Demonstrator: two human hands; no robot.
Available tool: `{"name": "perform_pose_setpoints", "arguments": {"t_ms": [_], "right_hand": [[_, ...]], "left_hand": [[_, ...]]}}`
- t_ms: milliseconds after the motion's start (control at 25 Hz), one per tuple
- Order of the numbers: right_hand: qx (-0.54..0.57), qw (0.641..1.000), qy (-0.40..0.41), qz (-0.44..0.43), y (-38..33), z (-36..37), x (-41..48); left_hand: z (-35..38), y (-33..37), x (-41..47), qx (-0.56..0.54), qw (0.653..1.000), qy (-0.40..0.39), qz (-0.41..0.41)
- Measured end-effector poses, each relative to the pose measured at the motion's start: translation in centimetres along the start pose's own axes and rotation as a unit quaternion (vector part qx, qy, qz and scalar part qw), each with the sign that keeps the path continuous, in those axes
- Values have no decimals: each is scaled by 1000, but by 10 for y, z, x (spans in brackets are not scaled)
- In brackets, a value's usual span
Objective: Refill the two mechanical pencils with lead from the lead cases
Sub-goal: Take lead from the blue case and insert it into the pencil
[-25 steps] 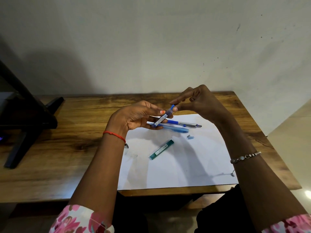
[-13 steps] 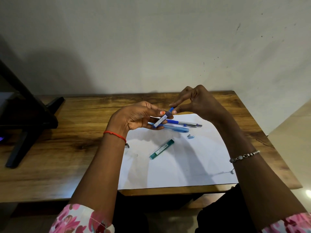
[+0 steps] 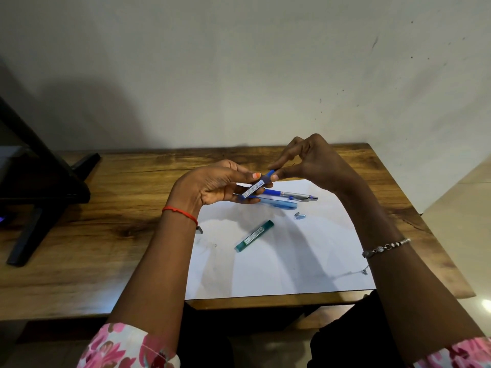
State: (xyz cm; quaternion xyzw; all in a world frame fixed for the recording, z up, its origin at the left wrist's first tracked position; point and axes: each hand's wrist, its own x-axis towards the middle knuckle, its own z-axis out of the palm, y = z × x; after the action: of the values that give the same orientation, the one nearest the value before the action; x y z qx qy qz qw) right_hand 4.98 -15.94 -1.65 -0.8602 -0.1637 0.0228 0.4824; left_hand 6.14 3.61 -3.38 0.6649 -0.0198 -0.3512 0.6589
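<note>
- The left hand (image 3: 212,187) is raised above the far edge of a sheet of white paper (image 3: 279,266). Its fingers (image 3: 239,172) are curled around the lower part of a blue lead case (image 3: 254,189).
- The case is tilted, with its blue top end pointing toward 2 o'clock.
- The right hand (image 3: 313,163) meets it from the 2 o'clock side. Its thumb and forefinger pinch the top end of the case, and the other fingers are bent above.
- Below the hands, at 12 o'clock on the paper, two mechanical pencils lie side by side, nearly touching. The silver pencil with a blue grip (image 3: 292,194) is farther away and the light-blue pencil (image 3: 277,203) is nearer.
- A green lead case (image 3: 254,236) lies slanted near the middle of the paper, apart from the pencils.
- A small bluish cap (image 3: 299,215) lies at 2 o'clock from the green case.
- The paper rests on a wooden bench (image 3: 93,248), reaching its near edge.
- A black stand (image 3: 39,197) sits at the bench's 9 o'clock end.
- The left wrist wears a red thread (image 3: 180,212) and the right wrist a silver bracelet (image 3: 385,247).
</note>
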Motion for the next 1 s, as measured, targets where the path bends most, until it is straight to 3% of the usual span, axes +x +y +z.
{"name": "perform_pose_setpoints", "arguments": {"t_ms": [280,520,720,800,1000], "right_hand": [[31,998,-57,27,0,-4,-5],[-78,979,-180,63,3,17,0],[-180,955,-225,72,8,41,5],[-162,962,-208,69,7,38,5],[10,992,-37,120,13,13,5]], "left_hand": [[-11,-3,1,10,999,33,15],[-13,-3,1,17,997,69,19],[-12,-2,0,25,997,72,14],[-12,-2,-1,29,997,73,11],[-12,-2,0,30,997,73,12]]}}
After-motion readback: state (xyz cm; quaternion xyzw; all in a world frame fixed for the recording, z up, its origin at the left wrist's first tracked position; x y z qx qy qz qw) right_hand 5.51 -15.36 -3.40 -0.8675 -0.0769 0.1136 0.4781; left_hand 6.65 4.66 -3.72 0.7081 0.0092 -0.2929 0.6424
